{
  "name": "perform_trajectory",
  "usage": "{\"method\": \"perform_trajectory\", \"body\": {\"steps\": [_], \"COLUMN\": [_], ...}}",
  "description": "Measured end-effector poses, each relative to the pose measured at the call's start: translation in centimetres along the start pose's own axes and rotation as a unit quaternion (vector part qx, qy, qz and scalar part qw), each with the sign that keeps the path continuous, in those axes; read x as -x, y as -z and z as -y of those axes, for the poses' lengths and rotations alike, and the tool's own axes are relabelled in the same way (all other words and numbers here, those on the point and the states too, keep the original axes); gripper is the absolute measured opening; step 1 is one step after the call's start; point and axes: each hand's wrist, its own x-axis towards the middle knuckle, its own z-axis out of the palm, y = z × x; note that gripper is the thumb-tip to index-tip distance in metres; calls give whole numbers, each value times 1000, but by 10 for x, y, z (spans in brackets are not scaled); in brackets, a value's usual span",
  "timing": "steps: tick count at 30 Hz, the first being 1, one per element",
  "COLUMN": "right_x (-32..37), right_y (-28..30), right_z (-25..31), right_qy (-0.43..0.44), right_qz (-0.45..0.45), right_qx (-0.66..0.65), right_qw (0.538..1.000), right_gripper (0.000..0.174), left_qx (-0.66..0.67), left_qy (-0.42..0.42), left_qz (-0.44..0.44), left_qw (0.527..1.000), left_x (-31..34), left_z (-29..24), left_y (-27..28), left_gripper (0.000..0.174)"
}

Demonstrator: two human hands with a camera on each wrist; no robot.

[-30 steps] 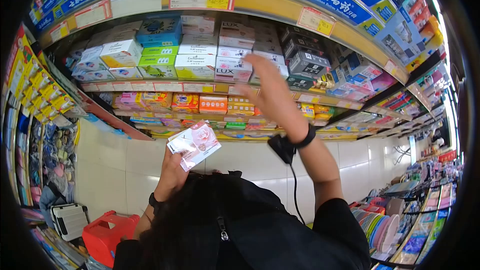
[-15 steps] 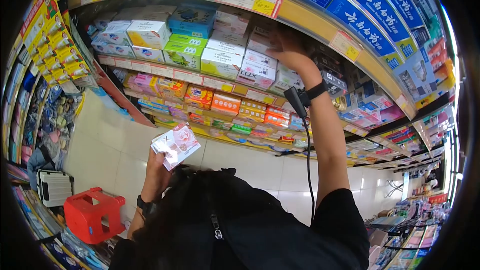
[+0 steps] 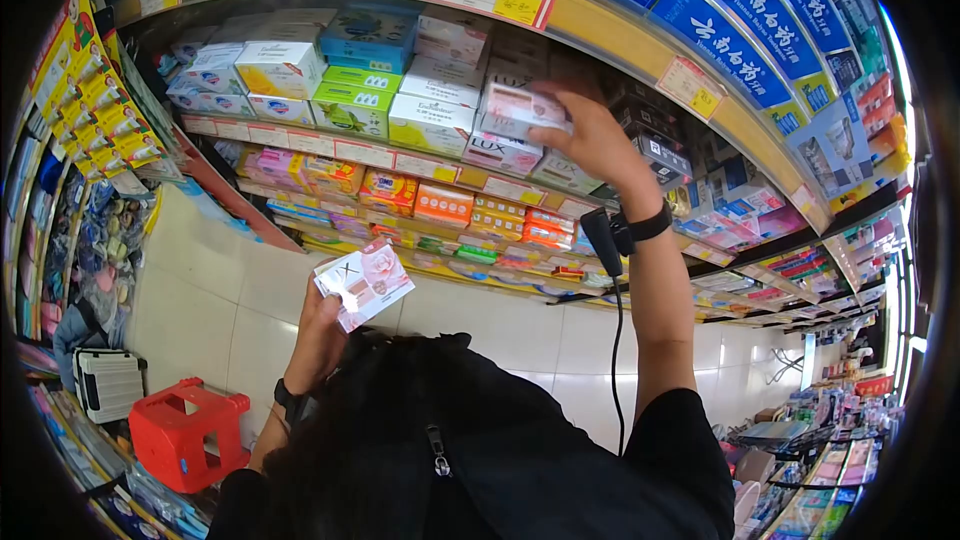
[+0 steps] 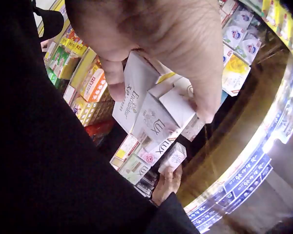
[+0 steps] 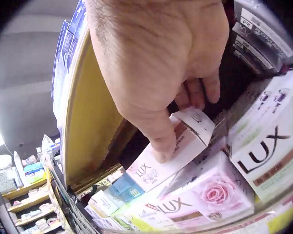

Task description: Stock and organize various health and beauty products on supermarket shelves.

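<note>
Down in front of the shelves, my left hand (image 3: 318,328) holds a white and pink LUX soap box (image 3: 378,285) with a rose printed on it. In the left wrist view, thumb and fingers reach round white LUX packaging (image 4: 155,122). Up at the soap shelf, my right hand (image 3: 598,140) grips another LUX soap box (image 3: 515,108), tilted over the front row. The right wrist view has the thumb on the front of this box (image 5: 158,163) and fingers behind it. Below it stands a LUX box (image 5: 200,197) with a pink rose.
White and yellow boxes (image 3: 432,125), green boxes (image 3: 352,100) and a blue box (image 3: 368,38) line the shelf left of the LUX soap. Toothpaste boxes (image 3: 740,50) fill the shelf above. A red plastic stool (image 3: 190,435) stands on the floor beside a pale suitcase (image 3: 108,385).
My right hand went into the shelf among the LUX boxes and now brings one forward over the front row. The left hand keeps its soap box low in front of the shelves.
</note>
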Motion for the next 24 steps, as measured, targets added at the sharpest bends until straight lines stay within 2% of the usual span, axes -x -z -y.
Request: {"method": "perform_trajectory", "body": {"steps": [1, 2, 15, 17, 18, 20, 22, 24], "right_x": [3, 7, 16, 24, 27, 34, 52, 60], "right_y": [-5, -10, -17, -18, -19, -24, -37, -54], "right_z": [-1, 1, 4, 21, 31, 56, 84, 100], "right_qy": [25, 31, 35, 117, 119, 232, 234, 289], "right_qz": [7, -13, -31, -162, -160, -113, 25, 90], "right_qx": [-7, 38, 84, 149, 147, 50, 15, -29], "right_qw": [1000, 999, 995, 969, 969, 965, 972, 953], "right_gripper": [58, 56, 59, 61, 61, 62, 65, 71], "left_qx": [5, 9, 13, 22, 23, 35, 36, 42], "left_qy": [-1, -2, -1, 17, 16, 13, 22, 24], "left_qz": [11, 22, 8, 57, 54, 70, 78, 94], "left_qw": [1000, 1000, 1000, 998, 998, 997, 996, 994], "left_x": [-1, -2, -6, -6, -7, -10, -14, -19], "left_z": [-1, -1, 0, -8, -10, -14, -18, -25], "left_y": [-2, -3, -8, -10, -12, -19, -25, -39], "left_gripper": [51, 53, 50, 71, 71, 70, 70, 70]}}
